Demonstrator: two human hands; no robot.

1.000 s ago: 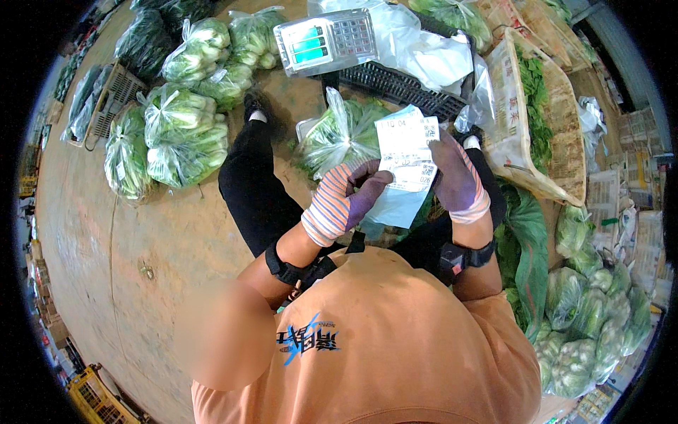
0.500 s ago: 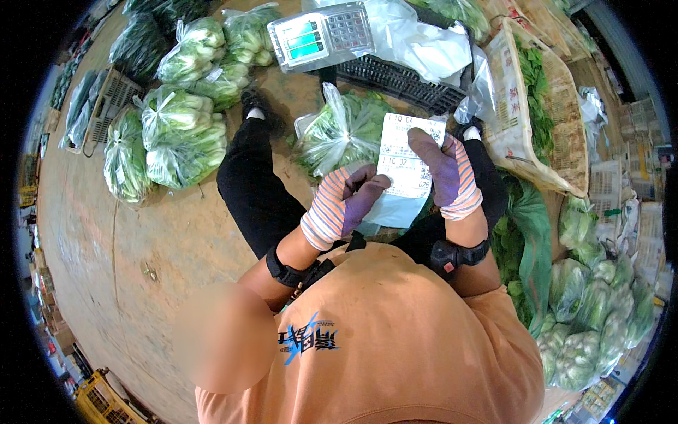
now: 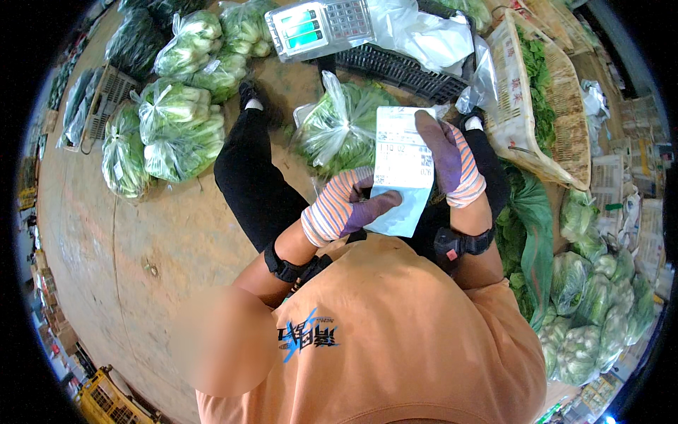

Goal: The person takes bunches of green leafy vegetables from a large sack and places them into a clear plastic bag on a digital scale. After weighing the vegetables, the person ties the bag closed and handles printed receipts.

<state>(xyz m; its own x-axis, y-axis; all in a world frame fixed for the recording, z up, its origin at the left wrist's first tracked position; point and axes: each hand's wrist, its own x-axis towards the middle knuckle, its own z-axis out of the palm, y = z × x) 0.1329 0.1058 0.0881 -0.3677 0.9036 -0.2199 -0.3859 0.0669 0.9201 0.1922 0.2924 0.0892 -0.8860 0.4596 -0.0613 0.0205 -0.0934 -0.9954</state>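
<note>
In front of my belly I hold a strip of white printed labels (image 3: pixel 401 166) with pale blue backing paper (image 3: pixel 397 218) at its lower end. My left hand (image 3: pixel 347 205), in a striped glove with purple fingers, is closed on the strip's left side, its thumb lying across the blue part. My right hand (image 3: pixel 452 159), gloved alike, grips the upper right edge, thumb on the white face. Just beyond the strip, a clear knotted bag of leafy greens (image 3: pixel 339 134) rests on the floor between my legs; the strip covers part of it.
A digital scale (image 3: pixel 319 30) stands ahead near a black crate (image 3: pixel 402 74) topped with clear plastic bags (image 3: pixel 424 35). Bagged greens (image 3: pixel 182 134) sit at the left. At the right are a pale basket (image 3: pixel 510 127) with loose leaves, a green mesh sack (image 3: pixel 531 233) and more bagged vegetables (image 3: pixel 590 311).
The label strip has shifted up a little between my hands, and more blue backing shows. My left thumb has moved from the white labels onto the blue part.
</note>
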